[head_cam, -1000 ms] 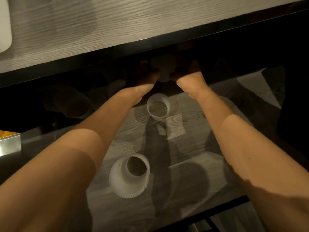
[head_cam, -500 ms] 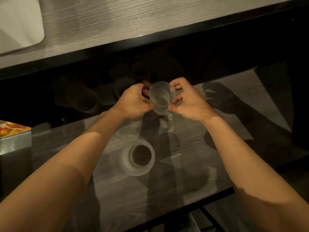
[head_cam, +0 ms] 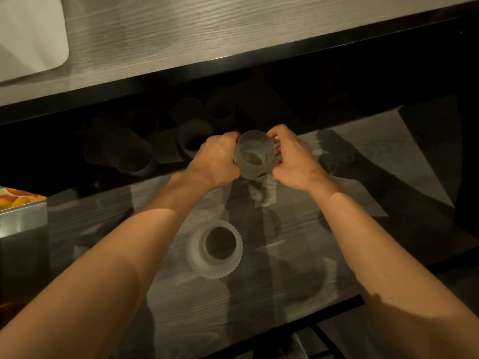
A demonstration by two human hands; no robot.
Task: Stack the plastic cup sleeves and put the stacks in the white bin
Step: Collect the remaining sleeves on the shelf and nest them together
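Observation:
Both my hands hold one translucent ribbed cup sleeve (head_cam: 254,154) above the lower shelf (head_cam: 298,275). My left hand (head_cam: 216,161) grips its left side and my right hand (head_cam: 293,158) pinches its right side. The sleeve's opening faces me. A second ribbed sleeve (head_cam: 215,248) stands on the shelf nearer to me, between my forearms. Several more sleeves (head_cam: 193,138) lie in the dark at the back of the shelf, left of my hands. A corner of the white bin (head_cam: 31,37) shows on the upper tabletop at the far left.
The wooden upper tabletop (head_cam: 207,35) overhangs the shelf with a black edge. A metallic box with an orange picture (head_cam: 22,211) sits at the left edge of the shelf. The shelf's front edge runs near the bottom right.
My hands drew back from the dark rear of the shelf toward me, bringing a sleeve out into the light. The view shifted, and the sleeve that lay near my hands is no longer seen.

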